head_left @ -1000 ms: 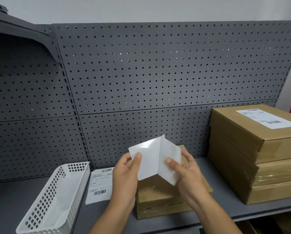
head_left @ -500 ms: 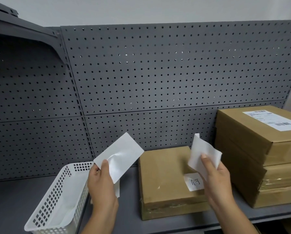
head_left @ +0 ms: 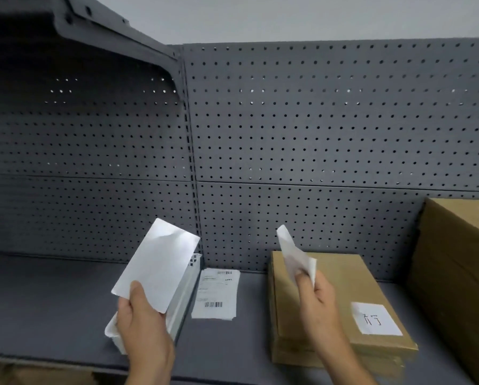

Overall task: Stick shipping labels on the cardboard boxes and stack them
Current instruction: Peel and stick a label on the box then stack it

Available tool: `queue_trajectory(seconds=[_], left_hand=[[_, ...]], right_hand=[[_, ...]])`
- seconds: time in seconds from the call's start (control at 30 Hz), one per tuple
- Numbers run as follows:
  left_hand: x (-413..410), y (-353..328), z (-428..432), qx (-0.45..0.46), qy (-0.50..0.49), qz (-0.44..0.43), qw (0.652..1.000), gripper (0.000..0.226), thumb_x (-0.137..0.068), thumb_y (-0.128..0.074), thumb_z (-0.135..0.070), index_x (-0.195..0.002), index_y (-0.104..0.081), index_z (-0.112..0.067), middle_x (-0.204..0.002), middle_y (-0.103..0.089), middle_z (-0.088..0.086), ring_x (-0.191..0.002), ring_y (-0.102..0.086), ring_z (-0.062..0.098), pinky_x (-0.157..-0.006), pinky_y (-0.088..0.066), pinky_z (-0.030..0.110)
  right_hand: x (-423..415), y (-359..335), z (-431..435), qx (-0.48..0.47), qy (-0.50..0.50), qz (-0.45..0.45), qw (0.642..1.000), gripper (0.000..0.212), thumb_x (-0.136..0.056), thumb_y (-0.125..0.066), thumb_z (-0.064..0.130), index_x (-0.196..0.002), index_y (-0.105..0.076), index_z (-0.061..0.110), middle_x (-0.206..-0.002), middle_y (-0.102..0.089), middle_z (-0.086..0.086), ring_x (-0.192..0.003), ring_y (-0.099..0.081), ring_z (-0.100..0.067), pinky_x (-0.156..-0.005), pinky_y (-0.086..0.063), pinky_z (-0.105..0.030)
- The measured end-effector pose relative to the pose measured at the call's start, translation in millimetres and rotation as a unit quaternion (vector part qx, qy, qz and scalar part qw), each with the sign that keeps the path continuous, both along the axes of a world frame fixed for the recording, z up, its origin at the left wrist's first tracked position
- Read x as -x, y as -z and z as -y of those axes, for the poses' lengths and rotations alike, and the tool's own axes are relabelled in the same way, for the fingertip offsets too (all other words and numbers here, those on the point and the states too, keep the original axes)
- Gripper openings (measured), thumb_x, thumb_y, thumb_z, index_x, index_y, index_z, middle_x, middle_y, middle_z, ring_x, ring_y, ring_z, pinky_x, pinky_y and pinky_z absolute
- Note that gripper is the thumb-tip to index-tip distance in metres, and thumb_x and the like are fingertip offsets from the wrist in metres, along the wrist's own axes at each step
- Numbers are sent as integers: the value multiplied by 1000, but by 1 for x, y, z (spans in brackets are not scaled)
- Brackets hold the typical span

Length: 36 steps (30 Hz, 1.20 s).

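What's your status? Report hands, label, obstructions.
Left hand pinches glossy backing sheet at white basket. Right hand pinches peeled label above small cardboard box. Box top bare except handwritten tag, near corner.

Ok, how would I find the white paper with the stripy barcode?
Look along the grey metal shelf. Between the white plastic basket and the flat brown cardboard box lies a white printed label. It alone lies flat on the shelf and shows a barcode; the sheets in the left hand and right hand look blank.
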State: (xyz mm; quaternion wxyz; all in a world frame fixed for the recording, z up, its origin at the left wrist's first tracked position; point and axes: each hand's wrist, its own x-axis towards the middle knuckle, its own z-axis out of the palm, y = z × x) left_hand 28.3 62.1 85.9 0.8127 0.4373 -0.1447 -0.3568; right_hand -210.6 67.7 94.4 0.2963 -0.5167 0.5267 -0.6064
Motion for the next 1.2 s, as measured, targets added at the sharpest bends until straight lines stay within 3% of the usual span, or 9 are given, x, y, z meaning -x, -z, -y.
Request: queue_trajectory(seconds=[0.13,0.2,0.3,0.4,0.53,0.63,0.77,1.03,1.2], left_hand=[[-41,1,-11,-4,-40,-8,999,24,-106,-51,-32,-120,-69,-24,-111,-79,-3,-97,-75,17,-84,-64,42],[-59,3,-16,-1,-55,-12,998,23,-107,-51,-31,-118,-69,-22,-109,-79,-2,-96,-76,17,-87,-62,46],[-83,5,-20,5,-71,-19,997,19,-108,-51,-32,-109,-68,-22,-107,-77,-1,-88,-77,12,-76,-66,37],[-100,6,-21,10,-84,-24,996,19,-108,-52,-30,-115,-67,-20,-104,-77,-3,-83,-76,7,-71,-65,27],[-120,6,-18,9,-87,-19,996,18,-108,-52,-28,-105,-69,-23,-89,-81,-10,-77,-77,4,-66,-64,24],[-131,6,-16,5,-83,-18,996,17,-108,-52,-29,-105,-68,-23,-83,-80,-12,-71,-77,2,-57,-61,20],[-144,10,-12,-6,-75,-20,997,19,-107,-52,-32,-104,-69,-26,-85,-81,-11,-74,-77,6,-58,-62,22],[-155,11,-8,-13,-71,-11,997,22,-109,-49,-30,-97,-67,-27,-74,-78,-14,-63,-75,2,-50,-59,20],[-157,11,-9,-9,-59,-1,998,22,-109,-48,-30,-99,-68,-28,-77,-79,-15,-65,-75,0,-52,-60,20]], right_hand=[[-47,8,15,19,-72,-53,996,40,-107,-42,14,-141,-50,33,-134,-61,23,-126,-51,11,-101,-38,-7],[-70,11,23,15,-96,-112,989,44,-106,-44,13,-143,-48,35,-131,-61,20,-118,-54,12,-93,-38,-3],[-107,17,38,21,-112,-214,970,43,-104,-43,20,-140,-48,42,-119,-64,9,-99,-62,-2,-84,-50,-19],[-146,18,51,28,-130,-334,933,46,-102,-41,19,-147,-44,31,-146,-55,3,-126,-57,-21,-99,-52,-36],[-197,12,67,28,-125,-467,875,51,-94,-43,0,-144,-44,12,-147,-50,-8,-133,-51,-30,-98,-50,-40],[-226,24,87,-68,-120,-628,766,51,-96,-45,0,-146,-41,1,-153,-44,-21,-154,-22,-37,-119,-31,-42],[-245,34,97,-147,-169,-757,614,36,-98,-49,15,-132,-56,6,-138,-58,-19,-143,-37,-42,-118,-29,-46],[-261,23,92,-210,-281,-761,545,19,-93,-52,29,-104,-56,15,-100,-60,-7,-97,-60,-29,-86,-39,-39],[-266,21,94,-250,-309,-759,516,26,-96,-47,41,-104,-56,17,-106,-61,-6,-110,-60,-32,-99,-40,-42]])
